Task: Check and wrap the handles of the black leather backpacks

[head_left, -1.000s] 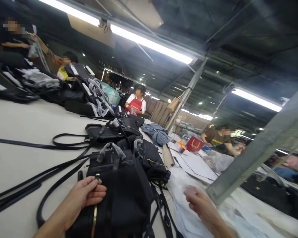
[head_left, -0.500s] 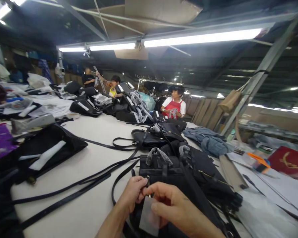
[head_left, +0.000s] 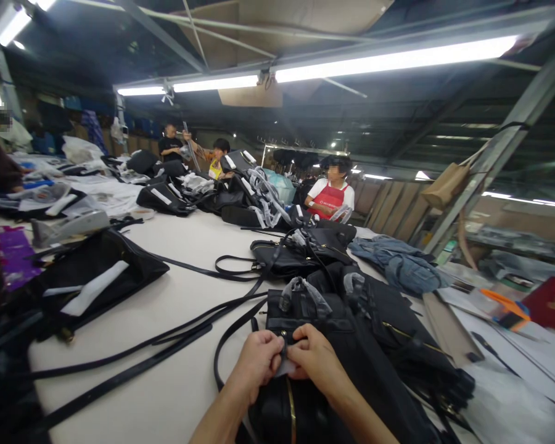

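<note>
A black backpack [head_left: 351, 364] lies on the table before me, a gold zip [head_left: 292, 407] running down its near side. My left hand [head_left: 259, 357] is closed in a pinch at the zipper pull [head_left: 283, 336] near the upper end of that zip. Opposite it, my right hand [head_left: 317, 361] pinches a small translucent sheet [head_left: 285, 368], mostly covered by the fingers, against the pull. Both sets of fingertips nearly meet there. Above them, clear wrapping covers the bag's top handle [head_left: 305, 296].
More black bags [head_left: 300, 253] lie beyond and at right. Long straps [head_left: 148, 342] cross the pale table [head_left: 120, 376] at left. Denim cloth [head_left: 398, 262], an orange-handled item [head_left: 506, 305] and clear plastic [head_left: 513, 401] lie right. Across the table is a person in a red apron [head_left: 330, 197].
My right hand has drawn in toward the left at the zipper pull. The translucent sheet, which hung down in view, is now mostly hidden between the fingers, and the gold zip shows.
</note>
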Motion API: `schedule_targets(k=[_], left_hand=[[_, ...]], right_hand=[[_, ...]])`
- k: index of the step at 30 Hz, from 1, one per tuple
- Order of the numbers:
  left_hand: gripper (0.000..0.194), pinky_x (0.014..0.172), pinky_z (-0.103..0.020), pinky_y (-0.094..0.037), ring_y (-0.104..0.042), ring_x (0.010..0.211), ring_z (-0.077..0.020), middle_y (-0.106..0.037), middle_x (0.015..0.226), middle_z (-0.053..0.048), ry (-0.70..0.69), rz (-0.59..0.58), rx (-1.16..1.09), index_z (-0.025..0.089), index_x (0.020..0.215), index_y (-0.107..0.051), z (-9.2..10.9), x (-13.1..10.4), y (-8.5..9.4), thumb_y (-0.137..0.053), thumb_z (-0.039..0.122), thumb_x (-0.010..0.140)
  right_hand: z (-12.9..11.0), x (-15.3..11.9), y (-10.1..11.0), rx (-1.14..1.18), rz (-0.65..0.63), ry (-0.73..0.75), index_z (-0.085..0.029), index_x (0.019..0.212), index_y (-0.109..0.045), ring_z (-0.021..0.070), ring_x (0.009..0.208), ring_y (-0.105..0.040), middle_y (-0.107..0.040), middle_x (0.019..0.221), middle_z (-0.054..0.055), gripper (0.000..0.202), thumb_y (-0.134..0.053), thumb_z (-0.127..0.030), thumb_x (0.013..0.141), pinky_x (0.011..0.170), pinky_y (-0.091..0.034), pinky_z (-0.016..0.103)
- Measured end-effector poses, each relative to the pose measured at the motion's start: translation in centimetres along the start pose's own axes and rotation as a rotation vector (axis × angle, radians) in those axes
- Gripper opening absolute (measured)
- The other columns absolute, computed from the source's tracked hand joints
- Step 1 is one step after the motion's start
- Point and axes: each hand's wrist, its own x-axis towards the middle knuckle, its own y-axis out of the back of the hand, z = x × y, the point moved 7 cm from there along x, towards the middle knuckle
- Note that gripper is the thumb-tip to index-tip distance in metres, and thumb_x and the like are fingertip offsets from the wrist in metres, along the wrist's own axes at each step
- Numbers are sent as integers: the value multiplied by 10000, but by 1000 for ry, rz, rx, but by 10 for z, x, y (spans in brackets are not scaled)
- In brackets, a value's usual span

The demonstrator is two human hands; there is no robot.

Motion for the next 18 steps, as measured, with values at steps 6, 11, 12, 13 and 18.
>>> schedule_targets(k=[6, 11, 12, 13, 18], left_hand=[[268, 395, -217, -177, -278, 313, -60, -415, 318, 71, -97, 66, 107, 210, 515, -447, 3, 3, 2, -592, 317, 713], [264, 403, -214, -193, -307, 328, -68, -406, 320, 79, -142, 73, 163, 207, 528, -462, 3, 4, 1, -617, 309, 716], [269, 402, -210, -198, -313, 330, -66, -407, 323, 82, -147, 77, 175, 206, 535, -462, 3, 3, 1, -632, 316, 712], [270, 398, -206, -203, -321, 329, -65, -414, 328, 84, -152, 86, 187, 207, 550, -461, 3, 3, 2, -643, 324, 712], [292, 316, -197, -188, -377, 266, -85, -530, 409, 60, -120, 173, 251, 231, 680, -429, 0, -1, 16, -520, 470, 818]], right_hand=[[3, 2, -4, 158, -10, -32, -213, 844, -493, 153, 502, -606, -540, 527, -82, 268, -586, -201, 593, 509, -561, 295], [2, 4, -5, 234, 22, -27, -196, 925, -511, 147, 509, -600, -566, 539, -74, 345, -664, -299, 634, 481, -515, 254], [2, 5, -5, 244, 34, -24, -196, 922, -515, 143, 501, -590, -562, 529, -77, 363, -688, -305, 621, 472, -502, 246], [2, 5, -5, 253, 40, -24, -197, 914, -519, 143, 497, -585, -566, 527, -75, 377, -707, -310, 608, 469, -497, 246], [3, 4, -5, 302, 7, -24, -194, 907, -560, 151, 539, -607, -587, 563, -59, 376, -736, -334, 606, 504, -524, 264]])
